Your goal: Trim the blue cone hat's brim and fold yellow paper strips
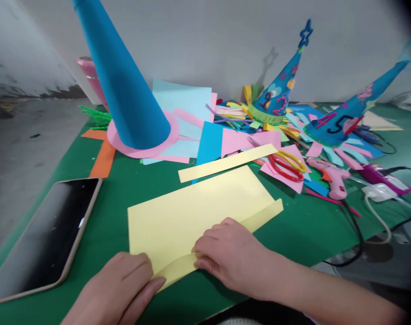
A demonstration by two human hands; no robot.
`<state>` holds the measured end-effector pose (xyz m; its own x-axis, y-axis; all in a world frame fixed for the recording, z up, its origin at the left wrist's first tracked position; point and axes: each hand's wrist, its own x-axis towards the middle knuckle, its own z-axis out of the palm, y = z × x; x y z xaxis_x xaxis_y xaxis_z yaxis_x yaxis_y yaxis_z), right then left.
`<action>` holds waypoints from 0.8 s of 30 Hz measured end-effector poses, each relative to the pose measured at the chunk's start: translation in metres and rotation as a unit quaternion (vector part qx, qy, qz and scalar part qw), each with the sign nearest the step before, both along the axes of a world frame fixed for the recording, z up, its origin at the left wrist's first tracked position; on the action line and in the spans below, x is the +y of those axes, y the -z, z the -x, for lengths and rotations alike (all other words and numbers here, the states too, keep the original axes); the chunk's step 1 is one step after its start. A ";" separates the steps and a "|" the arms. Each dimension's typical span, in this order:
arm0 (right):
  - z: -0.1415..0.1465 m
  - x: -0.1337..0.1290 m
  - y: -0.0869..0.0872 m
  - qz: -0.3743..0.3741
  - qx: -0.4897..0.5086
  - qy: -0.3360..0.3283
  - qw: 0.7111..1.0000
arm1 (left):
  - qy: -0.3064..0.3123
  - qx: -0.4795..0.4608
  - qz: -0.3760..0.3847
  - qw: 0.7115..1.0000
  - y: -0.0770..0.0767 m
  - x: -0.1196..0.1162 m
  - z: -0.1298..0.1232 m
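A pale yellow sheet of paper (191, 207) lies on the green table, its near long edge folded up into a narrow strip. My left hand (120, 284) pinches the near left corner, thumb on the folded edge. Farther right along that fold, my right hand (234, 257) grips the paper with fingers bent over it and the thumb below. The fold's right end stands free past my right hand. Just beyond the sheet is a separate yellow strip (225, 163), reaching toward scissors with red and yellow handles (288, 166).
A tall blue cone (127, 95) on a pink ring stands at the back left. The phone (46, 239) lies left. Two decorated hats (273, 99) (347, 117), coloured paper and strips fill the back right. A pink glue gun (334, 178) and cables lie right.
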<state>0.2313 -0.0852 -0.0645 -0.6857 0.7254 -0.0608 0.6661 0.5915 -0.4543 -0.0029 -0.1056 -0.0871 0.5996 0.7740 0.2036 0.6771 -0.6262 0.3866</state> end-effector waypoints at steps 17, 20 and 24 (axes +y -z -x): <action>0.001 -0.001 0.006 0.024 0.015 0.027 0.999 | -0.020 0.108 -0.011 0.994 -0.011 -0.004 -0.005; 0.000 0.000 0.007 0.021 0.019 0.025 0.999 | -0.049 0.141 -0.014 0.989 -0.017 -0.005 0.001; 0.001 0.002 0.009 0.024 0.028 0.025 0.999 | -0.144 0.180 -0.097 0.968 -0.026 -0.013 0.000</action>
